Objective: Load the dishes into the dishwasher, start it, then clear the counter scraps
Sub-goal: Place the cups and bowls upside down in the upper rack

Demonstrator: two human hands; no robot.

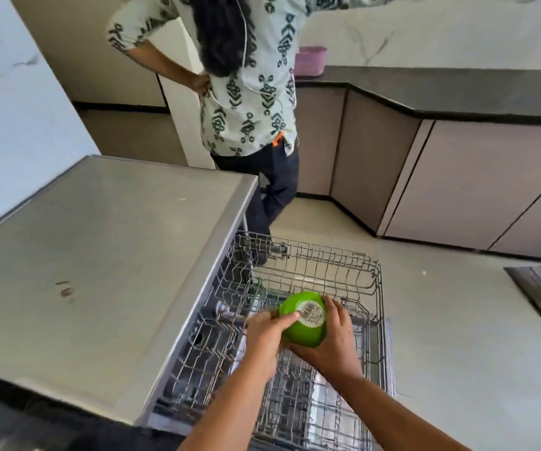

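Both hands, left [264, 336] and right [334, 343], close their grip on an upturned green bowl [301, 323] held just above the pulled-out rack [373, 288], beside the steel desk [100, 255].

The bowl [303, 322] at lower centre is bright green with a white barcode sticker [310, 313]. The rack [353, 275] is grey wire. The dishwasher top [100, 255] is silver. At top centre, a tunic [256, 92] is pale with dark green motifs; a tub [310, 61] is lilac.
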